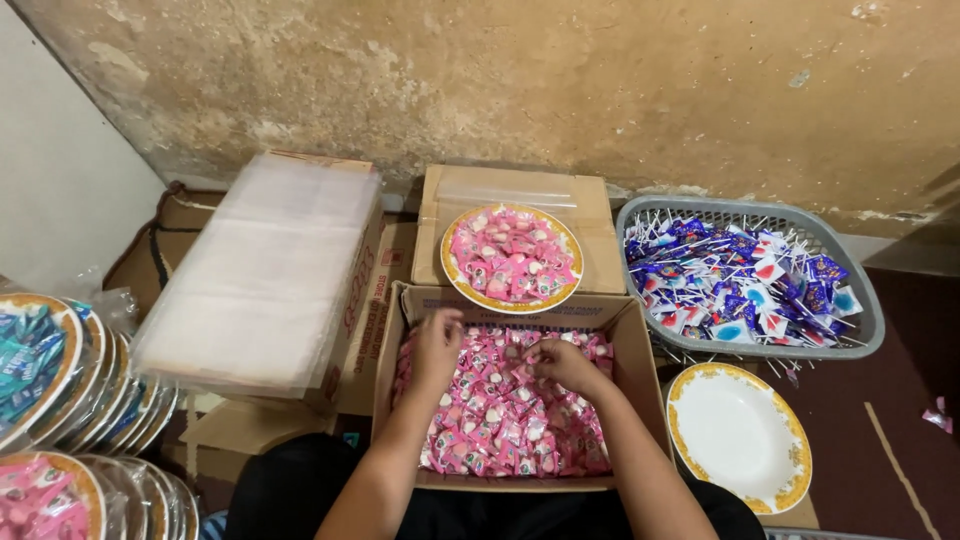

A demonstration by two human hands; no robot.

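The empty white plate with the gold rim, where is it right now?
In the head view, the empty plate lies at lower right, just right of the open box of pink sweets and below the grey basket.

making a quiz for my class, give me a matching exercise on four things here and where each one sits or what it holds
1. open cardboard box
2. gold-rimmed round plate of pink sweets
3. grey plastic basket
4. empty white gold-rimmed plate

a. holds blue and white wrapped lollipops
b. on the closed cardboard box
c. lies below the basket
d. both hands reach into it

Pairs: 1-d, 2-b, 3-a, 4-c
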